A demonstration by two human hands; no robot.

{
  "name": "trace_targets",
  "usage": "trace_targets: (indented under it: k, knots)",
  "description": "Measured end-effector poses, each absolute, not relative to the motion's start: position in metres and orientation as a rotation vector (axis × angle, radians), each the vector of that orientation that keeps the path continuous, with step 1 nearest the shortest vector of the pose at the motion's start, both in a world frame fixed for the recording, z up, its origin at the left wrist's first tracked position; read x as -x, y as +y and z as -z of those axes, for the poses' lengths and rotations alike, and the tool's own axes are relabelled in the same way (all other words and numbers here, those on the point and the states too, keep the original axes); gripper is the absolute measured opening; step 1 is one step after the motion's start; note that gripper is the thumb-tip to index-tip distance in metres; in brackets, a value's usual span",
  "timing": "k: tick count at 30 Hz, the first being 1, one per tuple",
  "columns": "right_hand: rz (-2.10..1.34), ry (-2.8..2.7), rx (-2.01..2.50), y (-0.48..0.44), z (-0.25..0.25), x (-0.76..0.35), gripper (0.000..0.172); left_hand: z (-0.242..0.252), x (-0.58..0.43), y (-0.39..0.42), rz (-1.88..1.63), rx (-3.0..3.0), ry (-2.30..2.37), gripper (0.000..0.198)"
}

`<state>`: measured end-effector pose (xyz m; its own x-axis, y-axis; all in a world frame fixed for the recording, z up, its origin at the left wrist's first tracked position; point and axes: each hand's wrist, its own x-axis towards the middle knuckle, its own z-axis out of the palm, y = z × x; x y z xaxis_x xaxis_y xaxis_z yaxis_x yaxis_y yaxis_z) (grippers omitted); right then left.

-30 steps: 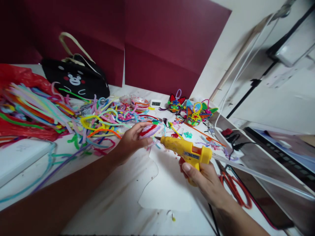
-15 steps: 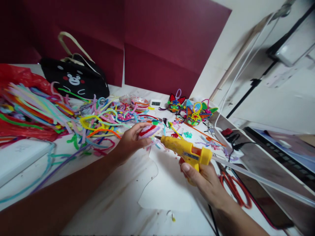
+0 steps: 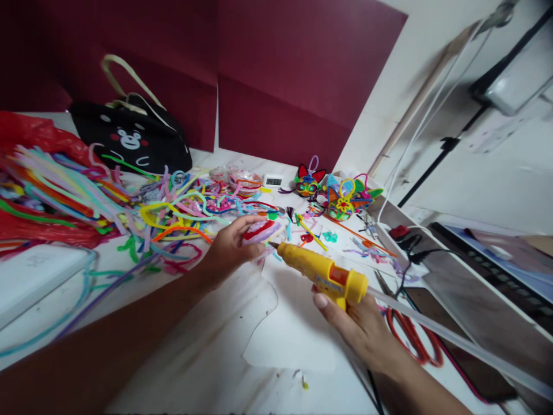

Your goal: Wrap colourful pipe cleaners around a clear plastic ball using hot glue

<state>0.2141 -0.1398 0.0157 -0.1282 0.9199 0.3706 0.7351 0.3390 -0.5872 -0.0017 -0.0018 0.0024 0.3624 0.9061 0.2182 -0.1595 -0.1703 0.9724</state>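
Cluttered desk (image 3: 199,357), striped piece (image 3: 261,232) pinched by curled left hand (image 3: 232,246), yellow glue gun (image 3: 313,266) gripped by closed right hand (image 3: 363,328).

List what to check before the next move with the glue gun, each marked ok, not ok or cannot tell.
1. Glue gun gripped in the right hand: ok.
2. Striped piece held by the left hand: ok.
3. Nozzle well clear of the left thumb: not ok, it looks close.
4. Glue stick in the gun's rear: ok.
5. Nozzle hot: cannot tell.
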Motion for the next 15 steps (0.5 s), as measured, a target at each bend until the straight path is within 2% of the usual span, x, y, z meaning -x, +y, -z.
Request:
trace_targets:
  k: [6,15]
  knots:
    - [-0.258,-1.968,1.423,-0.138,-0.0158,-0.2112,0.036,-0.0057,0.0011,-0.0025,-1.124,-1.435,0.754,0.057]
    - [-0.255,-1.934,1.419,-0.1396,-0.0147,-0.2131,0.03,-0.0042,0.0017,-0.0015,-1.139,-1.452,0.745,0.057]
